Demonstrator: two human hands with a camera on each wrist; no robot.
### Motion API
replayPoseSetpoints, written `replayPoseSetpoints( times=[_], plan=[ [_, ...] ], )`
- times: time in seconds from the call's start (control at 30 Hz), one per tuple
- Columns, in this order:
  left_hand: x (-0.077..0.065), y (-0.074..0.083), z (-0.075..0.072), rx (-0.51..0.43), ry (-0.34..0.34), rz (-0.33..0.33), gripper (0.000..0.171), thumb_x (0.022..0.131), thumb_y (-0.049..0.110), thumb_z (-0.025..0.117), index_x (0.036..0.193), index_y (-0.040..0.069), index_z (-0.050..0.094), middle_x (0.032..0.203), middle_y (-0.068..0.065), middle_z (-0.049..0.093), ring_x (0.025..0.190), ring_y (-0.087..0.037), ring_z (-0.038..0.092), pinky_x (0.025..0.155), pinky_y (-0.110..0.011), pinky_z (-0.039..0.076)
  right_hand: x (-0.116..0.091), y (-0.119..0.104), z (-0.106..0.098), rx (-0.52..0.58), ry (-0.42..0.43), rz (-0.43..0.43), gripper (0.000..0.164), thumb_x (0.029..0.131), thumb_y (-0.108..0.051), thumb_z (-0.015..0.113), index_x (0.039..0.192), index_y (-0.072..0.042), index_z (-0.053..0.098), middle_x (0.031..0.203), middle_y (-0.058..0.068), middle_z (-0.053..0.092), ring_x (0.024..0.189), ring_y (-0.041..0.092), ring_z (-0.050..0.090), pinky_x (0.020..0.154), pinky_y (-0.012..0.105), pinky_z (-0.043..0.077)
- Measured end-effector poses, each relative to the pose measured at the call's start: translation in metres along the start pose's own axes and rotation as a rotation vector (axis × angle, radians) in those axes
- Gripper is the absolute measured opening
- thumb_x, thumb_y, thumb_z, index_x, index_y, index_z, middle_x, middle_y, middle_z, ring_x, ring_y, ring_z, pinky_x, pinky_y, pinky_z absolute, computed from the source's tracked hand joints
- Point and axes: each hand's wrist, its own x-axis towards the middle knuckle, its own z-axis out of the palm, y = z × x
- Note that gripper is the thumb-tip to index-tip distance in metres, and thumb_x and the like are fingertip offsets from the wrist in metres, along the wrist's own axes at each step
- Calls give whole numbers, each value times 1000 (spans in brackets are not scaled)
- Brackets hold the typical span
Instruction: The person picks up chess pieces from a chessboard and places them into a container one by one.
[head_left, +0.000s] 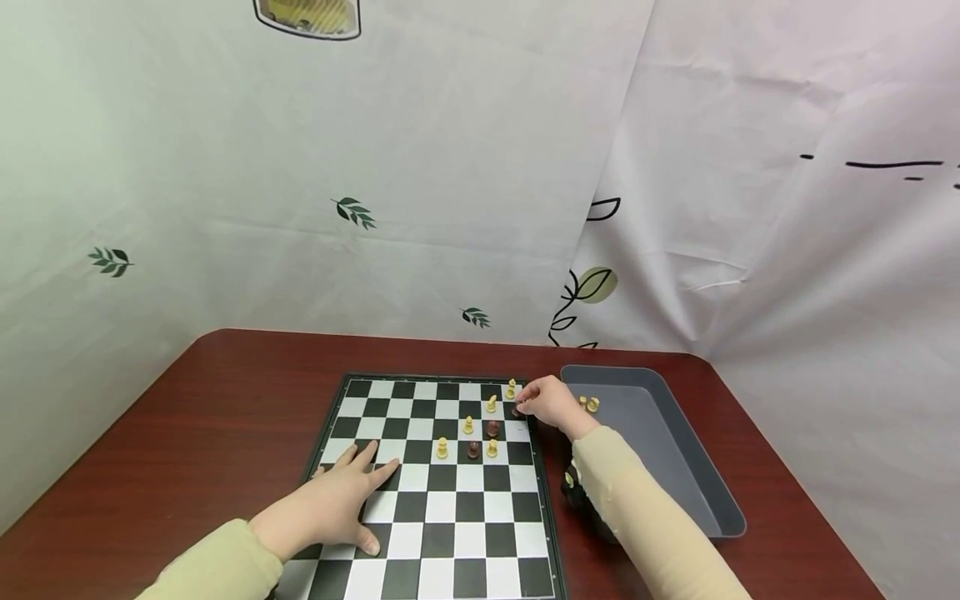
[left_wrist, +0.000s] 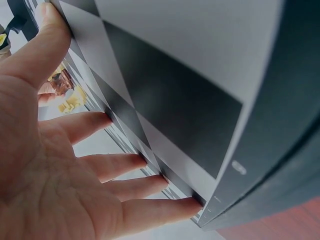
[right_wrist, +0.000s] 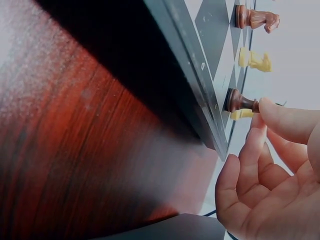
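A black-and-white chessboard [head_left: 469, 507] lies on the table. My left hand [head_left: 337, 500] rests on its left part with spread fingers, fingertips on the squares in the left wrist view. At the far right edge of the board, my right hand [head_left: 551, 402] pinches the top of a dark brown chess piece [right_wrist: 240, 101] between thumb and fingers; its base is right at the board, and its top is hidden. Close by stand a brown knight [right_wrist: 256, 19] and a pale yellow knight [right_wrist: 257, 60]. Several more yellow pieces, including a pawn [head_left: 442, 448], and another brown piece [head_left: 473, 450] form a cluster.
A grey tray [head_left: 660, 442] sits to the right of the board, with yellow pieces [head_left: 593, 404] visible at its left side beside my right wrist. The red-brown table [head_left: 187, 433] meets a white printed curtain [head_left: 450, 125] at the back.
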Motion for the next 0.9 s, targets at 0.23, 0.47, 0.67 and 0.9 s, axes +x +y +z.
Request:
replayPoseSetpoints(
  times=[0.23, 0.47, 0.67, 0.9],
  plan=[
    [1, 0, 1, 4, -10, -3, 107, 48, 48, 86, 140, 10, 47, 147, -29, 31, 132, -57, 27, 89, -77, 29, -2, 0, -1, 1, 14, -16, 6, 85, -6, 68, 85, -5, 74, 94, 7, 70, 78, 16, 61, 70, 33, 50],
    [0, 0, 0, 1, -5, 1, 107, 48, 48, 86, 140, 10, 47, 147, -30, 31, 132, -57, 27, 89, -77, 29, -3, -1, 0, -3, 26, -24, 5, 84, -7, 69, 84, -5, 74, 94, 7, 70, 76, 16, 59, 67, 32, 48],
    [0, 0, 1, -1, -8, -5, 107, 48, 48, 86, 140, 10, 47, 147, -29, 31, 132, -57, 27, 89, -77, 29, -3, 0, 2, -8, 44, -44, 5, 84, -7, 70, 84, -5, 74, 92, 7, 69, 74, 16, 58, 65, 31, 48],
    [-1, 1, 0, 8, -6, -2, 107, 48, 48, 86, 140, 10, 47, 147, -29, 31, 131, -57, 27, 89, -77, 29, -4, 3, 2, 2, 53, -63, 5, 84, -6, 70, 85, -4, 74, 84, 7, 68, 71, 16, 57, 63, 29, 46]
  ],
)
